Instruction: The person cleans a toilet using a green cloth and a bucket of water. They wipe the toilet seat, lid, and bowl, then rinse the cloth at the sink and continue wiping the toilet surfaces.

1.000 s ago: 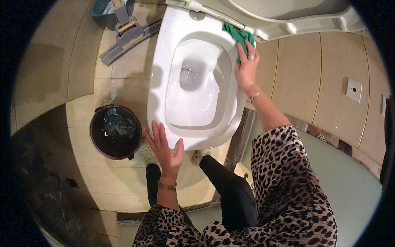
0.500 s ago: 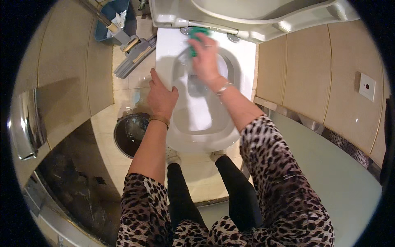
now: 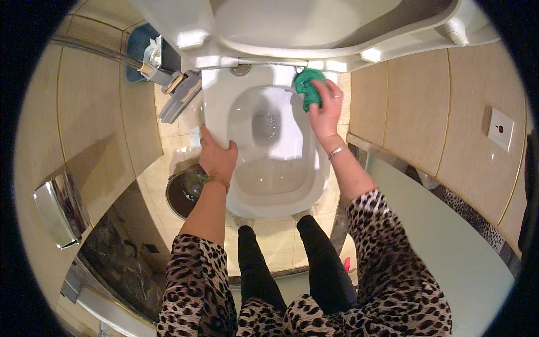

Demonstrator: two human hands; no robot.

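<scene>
A white toilet [image 3: 269, 209] stands before me with its seat and lid [image 3: 314, 33] raised at the back. My right hand [image 3: 327, 115] presses a crumpled green cloth [image 3: 306, 89] on the back right of the rim, close to the hinge bar. Its fingers close on the cloth, which partly covers the right hinge fitting. On the left edge of the rim rests my left hand [image 3: 218, 158], thumb and forefinger spread apart and nothing in it; the other fingers are mostly hidden. Water lies in the bowl [image 3: 269, 124].
A dark round bucket [image 3: 184, 194] sits on the floor left of the toilet. Behind it, a grey squeeze mop [image 3: 181, 96] leans by a blue waste bin [image 3: 136, 50] holding white paper. A metal paper holder [image 3: 60, 210] is on the left wall, a glass panel [image 3: 426, 241] at right.
My right hand has moved the green cloth from the back middle to the back right of the rim. My left hand stays on the left edge. The view has tilted slightly.
</scene>
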